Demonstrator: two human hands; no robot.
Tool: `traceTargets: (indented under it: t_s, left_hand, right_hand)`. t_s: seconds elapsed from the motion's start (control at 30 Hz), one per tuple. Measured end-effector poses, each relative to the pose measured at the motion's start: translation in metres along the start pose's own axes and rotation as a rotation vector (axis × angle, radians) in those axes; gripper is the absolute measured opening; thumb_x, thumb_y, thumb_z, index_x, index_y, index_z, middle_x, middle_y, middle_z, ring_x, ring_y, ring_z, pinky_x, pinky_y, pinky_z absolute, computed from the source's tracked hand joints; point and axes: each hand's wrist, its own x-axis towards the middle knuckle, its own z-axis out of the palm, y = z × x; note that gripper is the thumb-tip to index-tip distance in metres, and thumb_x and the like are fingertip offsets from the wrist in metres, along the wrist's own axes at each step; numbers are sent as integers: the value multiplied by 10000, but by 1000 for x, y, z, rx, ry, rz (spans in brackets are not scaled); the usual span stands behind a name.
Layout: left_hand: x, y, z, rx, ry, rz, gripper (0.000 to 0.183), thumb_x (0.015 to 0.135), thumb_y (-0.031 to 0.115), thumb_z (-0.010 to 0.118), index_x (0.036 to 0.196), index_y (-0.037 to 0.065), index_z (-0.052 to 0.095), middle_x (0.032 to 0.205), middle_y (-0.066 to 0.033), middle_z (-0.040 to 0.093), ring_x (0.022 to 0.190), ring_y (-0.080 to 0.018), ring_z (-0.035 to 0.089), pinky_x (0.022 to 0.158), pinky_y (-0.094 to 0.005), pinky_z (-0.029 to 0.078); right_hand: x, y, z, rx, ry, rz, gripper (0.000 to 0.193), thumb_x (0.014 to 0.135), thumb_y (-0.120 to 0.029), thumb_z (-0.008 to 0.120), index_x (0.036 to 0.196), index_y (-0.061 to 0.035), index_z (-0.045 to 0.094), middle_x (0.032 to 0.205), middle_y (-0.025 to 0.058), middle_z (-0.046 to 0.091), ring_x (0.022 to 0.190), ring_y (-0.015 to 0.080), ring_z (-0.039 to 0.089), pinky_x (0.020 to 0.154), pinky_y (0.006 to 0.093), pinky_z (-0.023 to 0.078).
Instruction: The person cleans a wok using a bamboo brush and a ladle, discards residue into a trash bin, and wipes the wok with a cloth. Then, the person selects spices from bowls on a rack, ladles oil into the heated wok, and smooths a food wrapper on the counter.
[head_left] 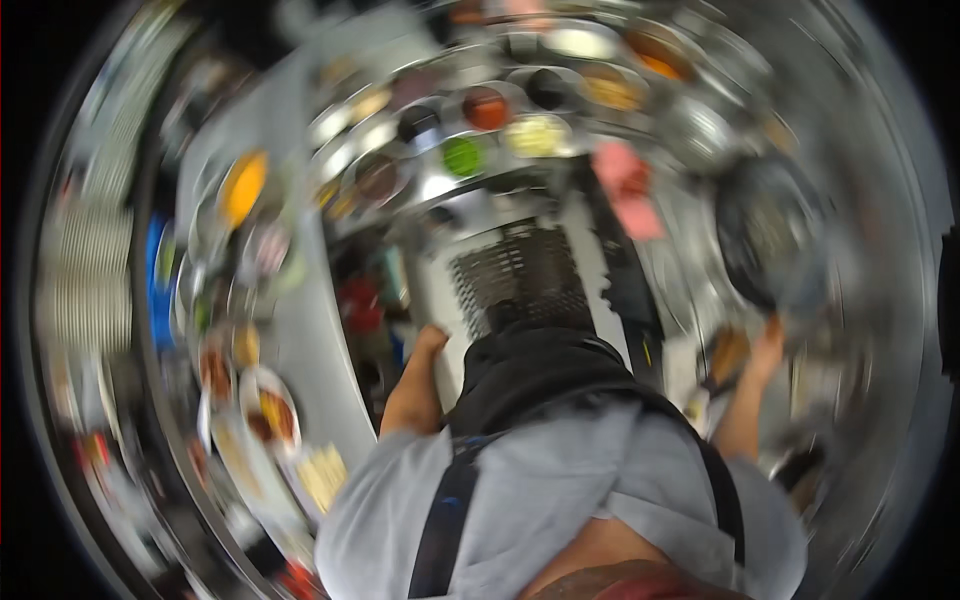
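The whole picture is smeared by motion. On the right, my right hand [767,347] is stretched forward, close to the near rim of a dark wok [728,235] with pale food in it. Blur hides its fingers, so I cannot make out whether it grips the wok or a handle. My left hand [431,342] hangs low beside my dark apron [530,375], away from the counters. It looks bunched, but its fingers are too blurred to tell whether anything is in them.
Ahead stand several round containers of ingredients, among them a green one [463,156] and a red one [486,107]. A pink cloth [628,190] lies left of the wok. Several plates of food line the left counter [290,170]. A perforated black mat [520,265] covers floor before me.
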Motion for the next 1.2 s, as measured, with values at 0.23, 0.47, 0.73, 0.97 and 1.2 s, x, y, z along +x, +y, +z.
traceTargets:
  t_s: [0.23,0.47,0.73,0.97,1.2]
  left_hand:
    - [-22,98,35,281,-202,150,168,763,189,566,742,59,670,604,-118,617,505,-243,615,445,-388,473]
    - [4,221,53,531,-199,576,154,806,183,567,839,68,663,669,-98,634,543,-205,628,451,-365,485]
    - [-40,359,64,-192,-79,374,170,803,186,585,845,54,682,673,-86,636,542,-200,625,457,-356,485]
    - [-3,227,85,542,20,656,227,750,222,628,858,39,706,770,-125,686,635,-203,671,526,-339,529]
    - [-24,232,77,331,-218,116,151,773,182,607,822,60,680,704,-104,651,602,-209,649,489,-354,524]
  right_hand:
    - [-39,-98,-71,1452,-45,934,204,832,-107,593,1030,-66,561,714,55,568,455,135,489,337,255,325]
    - [37,-27,-69,1294,-110,843,401,830,-128,610,1224,-64,570,732,55,586,504,111,498,378,267,375]
    - [-20,45,-85,-59,212,216,538,807,-43,544,1305,-244,521,992,233,620,863,427,602,748,485,491]
    - [-79,19,-140,53,-55,202,542,772,27,568,1281,-159,556,945,225,611,838,431,597,740,471,485]
    - [-10,20,-74,52,-64,189,480,856,-85,539,1327,-170,503,982,247,597,919,431,580,796,478,472]
